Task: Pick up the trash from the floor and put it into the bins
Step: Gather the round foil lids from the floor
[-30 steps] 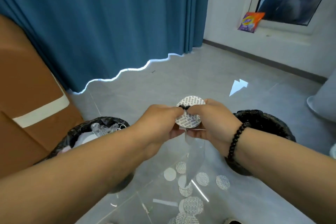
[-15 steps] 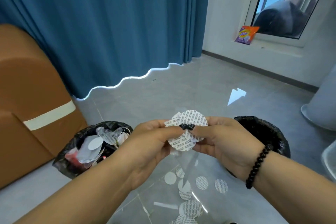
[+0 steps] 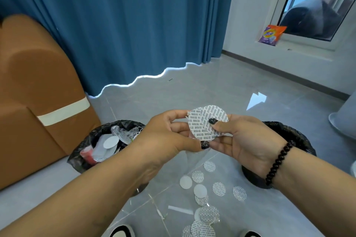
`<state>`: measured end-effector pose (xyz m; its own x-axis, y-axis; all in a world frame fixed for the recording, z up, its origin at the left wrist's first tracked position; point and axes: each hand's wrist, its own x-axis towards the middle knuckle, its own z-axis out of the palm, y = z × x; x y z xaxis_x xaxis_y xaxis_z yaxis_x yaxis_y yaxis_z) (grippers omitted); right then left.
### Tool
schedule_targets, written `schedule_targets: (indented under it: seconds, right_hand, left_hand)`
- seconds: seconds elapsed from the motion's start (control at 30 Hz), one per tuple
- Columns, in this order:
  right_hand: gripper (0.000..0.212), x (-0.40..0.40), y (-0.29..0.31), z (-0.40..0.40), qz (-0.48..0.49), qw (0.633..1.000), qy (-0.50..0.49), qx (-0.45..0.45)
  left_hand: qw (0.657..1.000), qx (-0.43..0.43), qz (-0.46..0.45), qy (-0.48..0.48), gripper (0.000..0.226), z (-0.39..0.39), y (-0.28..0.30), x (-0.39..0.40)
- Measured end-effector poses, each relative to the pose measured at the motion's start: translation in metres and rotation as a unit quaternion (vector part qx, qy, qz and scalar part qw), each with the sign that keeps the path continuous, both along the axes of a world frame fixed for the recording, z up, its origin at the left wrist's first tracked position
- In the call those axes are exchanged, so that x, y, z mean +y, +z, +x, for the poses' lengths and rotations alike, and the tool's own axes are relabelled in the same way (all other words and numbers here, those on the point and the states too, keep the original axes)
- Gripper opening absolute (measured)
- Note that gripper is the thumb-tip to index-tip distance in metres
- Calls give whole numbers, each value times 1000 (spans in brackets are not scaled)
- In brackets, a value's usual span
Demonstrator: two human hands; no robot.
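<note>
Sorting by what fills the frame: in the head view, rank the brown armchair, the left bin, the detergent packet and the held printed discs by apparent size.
1. Brown armchair
2. Left bin
3. Held printed discs, though nearness to the camera enlarges them
4. Detergent packet, far off

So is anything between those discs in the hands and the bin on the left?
Nothing visible blocks it. Both the left hand and right hand pinch the printed discs in the air, and the left bin, open-topped and partly filled, sits just below-left.
</note>
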<state>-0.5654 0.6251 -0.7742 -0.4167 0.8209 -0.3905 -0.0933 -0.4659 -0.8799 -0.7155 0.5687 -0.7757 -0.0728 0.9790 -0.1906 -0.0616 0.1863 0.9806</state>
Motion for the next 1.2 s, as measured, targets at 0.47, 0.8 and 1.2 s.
schedule_targets:
  seconds: [0.47, 0.8, 1.2]
  right_hand:
    - [21, 3, -4, -3, 11, 1000, -14, -1]
    - [14, 0, -5, -5, -5, 1000, -5, 11]
    - [19, 4, -7, -1, 26, 999, -9, 38]
  left_hand:
    - [999, 16, -26, -28, 40, -13, -3, 6]
    - [998, 21, -44, 30, 21, -10, -8, 11]
    - [997, 24, -59, 35, 22, -13, -8, 12]
